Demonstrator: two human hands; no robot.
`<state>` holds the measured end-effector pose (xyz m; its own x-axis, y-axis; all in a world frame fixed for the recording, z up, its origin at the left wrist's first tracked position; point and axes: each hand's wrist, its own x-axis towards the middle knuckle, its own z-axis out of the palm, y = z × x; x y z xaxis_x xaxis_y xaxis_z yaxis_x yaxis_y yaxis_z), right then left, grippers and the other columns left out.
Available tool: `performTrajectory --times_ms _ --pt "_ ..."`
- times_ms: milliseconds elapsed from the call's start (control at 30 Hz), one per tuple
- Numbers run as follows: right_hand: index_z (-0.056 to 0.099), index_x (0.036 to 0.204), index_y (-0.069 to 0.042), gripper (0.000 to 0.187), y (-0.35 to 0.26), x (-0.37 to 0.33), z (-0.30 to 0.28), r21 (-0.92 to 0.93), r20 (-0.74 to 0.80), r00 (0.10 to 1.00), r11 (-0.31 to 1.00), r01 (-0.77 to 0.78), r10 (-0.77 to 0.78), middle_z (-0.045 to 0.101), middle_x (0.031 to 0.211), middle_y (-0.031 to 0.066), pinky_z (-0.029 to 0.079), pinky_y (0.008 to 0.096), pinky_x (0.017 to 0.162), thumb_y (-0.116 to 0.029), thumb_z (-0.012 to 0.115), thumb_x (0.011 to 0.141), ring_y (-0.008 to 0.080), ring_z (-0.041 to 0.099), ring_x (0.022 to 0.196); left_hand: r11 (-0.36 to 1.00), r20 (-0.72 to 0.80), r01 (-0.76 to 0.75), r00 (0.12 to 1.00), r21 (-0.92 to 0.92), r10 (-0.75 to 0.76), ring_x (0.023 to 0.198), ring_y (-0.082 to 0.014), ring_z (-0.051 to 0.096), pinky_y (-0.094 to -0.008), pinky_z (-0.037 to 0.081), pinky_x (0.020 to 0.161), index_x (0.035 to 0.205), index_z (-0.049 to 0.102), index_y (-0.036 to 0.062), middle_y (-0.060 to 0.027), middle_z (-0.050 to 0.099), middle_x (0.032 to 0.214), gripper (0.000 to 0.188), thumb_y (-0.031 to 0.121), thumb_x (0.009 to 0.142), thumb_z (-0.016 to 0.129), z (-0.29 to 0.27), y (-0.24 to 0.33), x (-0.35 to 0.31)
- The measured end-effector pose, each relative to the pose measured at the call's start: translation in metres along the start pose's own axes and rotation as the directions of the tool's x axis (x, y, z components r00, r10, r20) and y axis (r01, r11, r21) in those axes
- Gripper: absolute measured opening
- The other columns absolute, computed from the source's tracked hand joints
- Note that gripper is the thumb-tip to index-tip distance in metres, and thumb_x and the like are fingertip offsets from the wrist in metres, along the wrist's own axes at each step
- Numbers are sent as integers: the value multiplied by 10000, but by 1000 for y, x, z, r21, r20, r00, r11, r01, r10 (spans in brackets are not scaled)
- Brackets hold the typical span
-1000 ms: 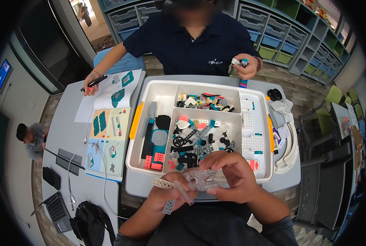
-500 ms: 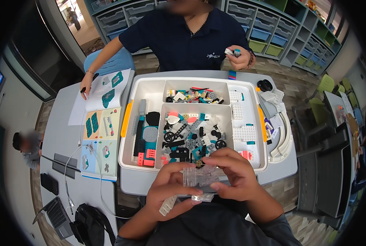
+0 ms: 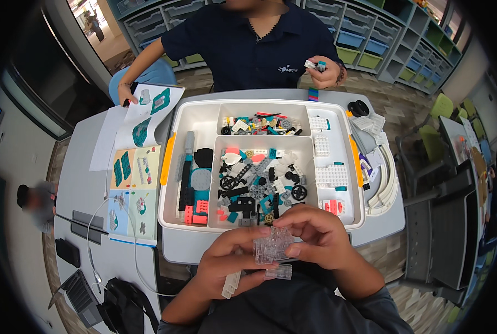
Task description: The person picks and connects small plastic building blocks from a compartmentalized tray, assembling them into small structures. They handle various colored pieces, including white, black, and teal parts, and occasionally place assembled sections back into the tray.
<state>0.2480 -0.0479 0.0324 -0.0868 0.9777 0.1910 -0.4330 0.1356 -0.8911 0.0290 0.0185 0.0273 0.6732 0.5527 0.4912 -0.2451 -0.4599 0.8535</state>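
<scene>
Both my hands hold a block of clear transparent building bricks [image 3: 272,245] in front of my body, just past the near rim of the sorting tray [image 3: 248,225]. My left hand [image 3: 226,261] grips its left side, fingers curled. A white studded brick [image 3: 230,285] and another clear brick [image 3: 280,271] are also tucked in that hand. On the right side, my right hand [image 3: 318,239] pinches the clear block between thumb and fingers. The tray's compartments hold mixed loose bricks [image 3: 259,189], wheels, gears and white plates.
An open picture instruction booklet [image 3: 136,167] lies left of the tray, with a white cable [image 3: 105,203] beside it. Across the table a person [image 3: 248,50] holds a booklet page and small white and teal bricks [image 3: 315,65]. Curved white track pieces [image 3: 387,183] lie at right.
The clear block has been turned in my hands, and its loose clear brick sits slightly further right. The person opposite has lifted the booklet's upper page, their hand now at its top.
</scene>
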Motion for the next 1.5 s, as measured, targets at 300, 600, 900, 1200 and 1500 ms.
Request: performTrajectory --times_ms 300,600,900,1200,1500 --pt "529 1311 42 442 11 -3 -1 173 -3 994 979 -104 106 612 1200 116 490 321 987 73 685 899 169 614 1113 1000 -61 0 998 -9 -1 1027 -221 649 -311 555 811 1033 773 43 -172 530 1388 310 -35 736 809 5 -8 2" --pt "527 1325 4 565 11 -9 4 199 29 999 980 24 -30 591 1259 107 483 331 979 56 781 823 168 596 1136 989 -26 -22 999 149 26 1132 -354 665 -413 558 937 955 748 -12 -220 575 1371 245 56 744 852 10 -15 -8" --pt "544 1204 -29 628 10 -8 6 -91 56 987 983 158 -153 562 1210 115 496 359 946 -17 909 693 199 605 1073 763 -16 433 866 -480 -501 1167 -365 646 -416 556 951 1011 727 -15 -219 535 1430 356 32 694 882 29 -14 -29" --pt "557 1130 -38 620 2 -12 11 -404 -1 983 900 165 -181 603 1066 96 491 312 826 -154 953 667 183 610 964 68 287 419 724 -906 -627 1307 -331 544 -437 468 1081 1335 548 -75 -205 500 1455 669 18 750 858 25 -29 -34" --pt "668 966 -42 452 1 -7 11 -574 38 882 713 404 -469 640 890 102 508 311 617 -167 958 643 224 650 751 309 173 510 695 -803 -698 1278 -344 572 -442 502 1053 1238 620 -70 -235 517 1438 521 -16 763 827 25 -35 -40"
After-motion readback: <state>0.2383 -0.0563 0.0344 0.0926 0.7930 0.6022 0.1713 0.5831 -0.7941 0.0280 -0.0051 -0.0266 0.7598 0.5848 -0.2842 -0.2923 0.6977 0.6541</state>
